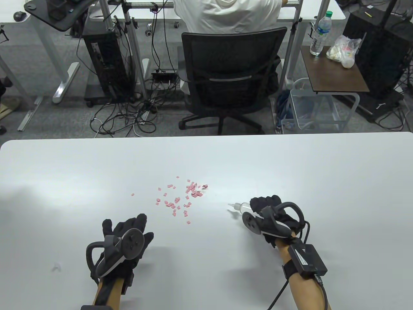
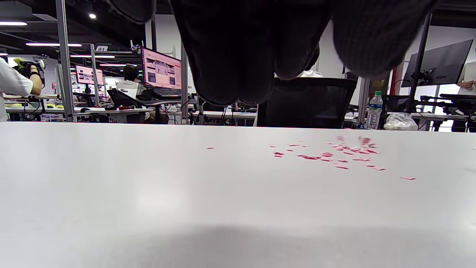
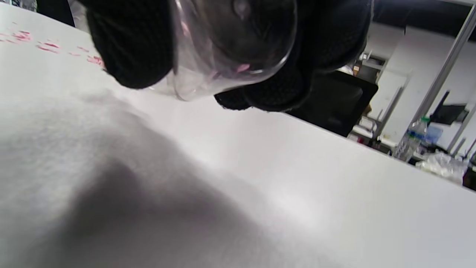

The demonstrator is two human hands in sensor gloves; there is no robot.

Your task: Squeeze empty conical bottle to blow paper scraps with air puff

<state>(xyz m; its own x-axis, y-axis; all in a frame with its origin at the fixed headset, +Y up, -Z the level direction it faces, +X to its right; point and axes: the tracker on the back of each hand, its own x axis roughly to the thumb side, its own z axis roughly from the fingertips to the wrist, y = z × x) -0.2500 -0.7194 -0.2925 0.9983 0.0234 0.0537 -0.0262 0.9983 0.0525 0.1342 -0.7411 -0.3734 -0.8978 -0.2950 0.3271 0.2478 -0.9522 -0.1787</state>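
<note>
Table view, lower left of the frame: left hand (image 1: 124, 240) rests flat on the white tabletop (image 1: 290, 168), fingers spread, holding nothing. Lower right, the right hand (image 1: 271, 214) grips the clear conical bottle (image 1: 242, 207), its nozzle aimed left toward pink paper scraps (image 1: 180, 198) scattered at centre.

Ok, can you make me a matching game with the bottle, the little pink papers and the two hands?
Things:
1. conical bottle
2. paper scraps
3. left hand
4. right hand

States:
A. scattered on the white table
B. holds nothing, near the table's front edge
C. clear, nozzle aimed toward the pink pile
D. grips the bottle

Pairs: 1-C, 2-A, 3-B, 4-D
</note>
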